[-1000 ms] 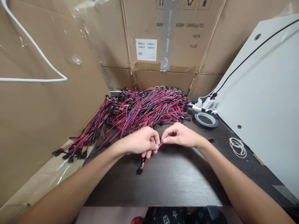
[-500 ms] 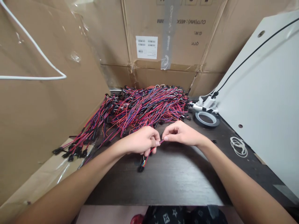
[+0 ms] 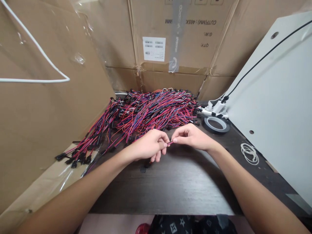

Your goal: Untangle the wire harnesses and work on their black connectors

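Observation:
A thin wire harness with red and dark strands runs between my two hands above the dark table. My left hand pinches it between thumb and forefinger, its other fingers curled loosely below. On the other side, my right hand grips the same wires with thumb and fingertips, a short gap away. A black connector end shows partly under my left hand; the rest of that end is hidden. Just behind both hands lies a large heap of red, blue and black wire harnesses.
More harnesses with black connectors spread out at the left over cardboard. A tape roll lies at the right, near white plugs and a coiled white cord. Cardboard walls and a white panel enclose the table.
Both hands have risen slightly, away from me, with the wires between them. The connector end with coloured wires that hung below my left hand is now mostly hidden behind its fingers.

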### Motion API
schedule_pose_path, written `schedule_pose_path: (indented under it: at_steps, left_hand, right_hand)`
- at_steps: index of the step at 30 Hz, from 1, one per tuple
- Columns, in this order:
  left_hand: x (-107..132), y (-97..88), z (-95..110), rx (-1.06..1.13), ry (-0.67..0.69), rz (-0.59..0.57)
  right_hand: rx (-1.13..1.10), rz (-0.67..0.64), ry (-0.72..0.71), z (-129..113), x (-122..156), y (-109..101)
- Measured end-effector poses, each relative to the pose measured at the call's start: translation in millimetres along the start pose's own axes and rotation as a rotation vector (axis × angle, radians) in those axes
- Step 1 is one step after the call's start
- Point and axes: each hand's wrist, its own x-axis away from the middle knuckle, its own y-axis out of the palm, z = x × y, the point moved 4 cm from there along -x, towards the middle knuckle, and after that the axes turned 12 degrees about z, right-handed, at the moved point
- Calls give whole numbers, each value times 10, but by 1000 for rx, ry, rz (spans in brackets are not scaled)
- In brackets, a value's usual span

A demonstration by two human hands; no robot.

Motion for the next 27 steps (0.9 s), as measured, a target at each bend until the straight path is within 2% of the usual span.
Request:
schedule_pose_path:
  at_steps: [10,21,27]
  left_hand:
    - [5,-10,-33,-204,42,-10]
    - [25,-3,18,-205,166,29]
    - [2,-11,-13,-194,112,82]
  right_hand:
    - [42,-30,-5,10,11,17]
    - [98,16,-7,45,-5,-34]
    - [81,-11,6,17,-3,11]
